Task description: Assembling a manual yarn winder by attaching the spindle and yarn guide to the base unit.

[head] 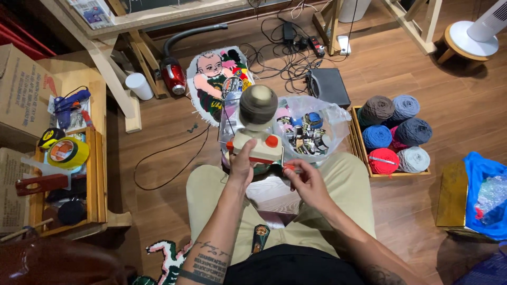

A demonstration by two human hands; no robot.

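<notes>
- Wooden plank floor (pixel 422 68) fills the room, with a timber bench (pixel 137 21) across its top edge and tangled black cables (pixel 285 53) beyond
- On a small stand over the person's knees sits a cream yarn winder (pixel 257 146) with orange knobs, a grey-brown cone of yarn (pixel 257 104) wound on its top
- left hand (pixel 242 164) is closed around the winder's left side, fingers wrapped on its body
- right hand (pixel 305 179) is just right of the winder, fingertips pinched on a small orange crank handle (pixel 289 167)
- Behind the winder, a clear plastic bag (pixel 317 126) of mixed scraps crowds the far side, touching or nearly touching it; I cannot tell which
- A tufted rug piece (pixel 214 79) showing a cartoon figure lies further back, beside a red handheld vacuum (pixel 173 76)
- At the floor's right side a wooden crate (pixel 359 153) holds yarn balls (pixel 393 132) in brown, grey, blue and red
- Left of the knees a wooden rack (pixel 97 174) carries a yellow tape roll (pixel 68 152), with a blue glue gun (pixel 68 103) behind it
- A blue bag (pixel 483 195) lies at the right edge, a white fan base (pixel 472 37) in the top right corner
</notes>
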